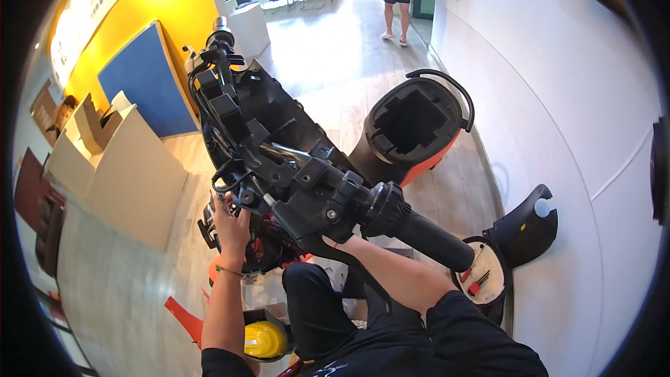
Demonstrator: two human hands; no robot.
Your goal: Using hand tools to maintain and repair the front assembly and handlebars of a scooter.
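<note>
A partly dismantled scooter front, with black handlebar [293,174], cables, brake lever and grips, fills the middle of the head view. My left hand [230,216] reaches up to the cables and fittings below the handlebar's left part, fingers curled on something I cannot make out. My right forearm runs from the lower right to beneath the black handlebar housing, where my right hand [335,243] is mostly hidden, its fingers out of sight. A long black grip [440,243] points to the lower right. My dark-clad knee [307,293] is bent below the scooter.
An orange-and-black shell [412,122] stands behind. A round seat-like tray [485,279] holds small tools beside a black panel [523,230]. A yellow helmet [264,338] and orange part [183,318] lie below. A counter [139,181] is left, a white wall right. A person [396,0] walks ahead.
</note>
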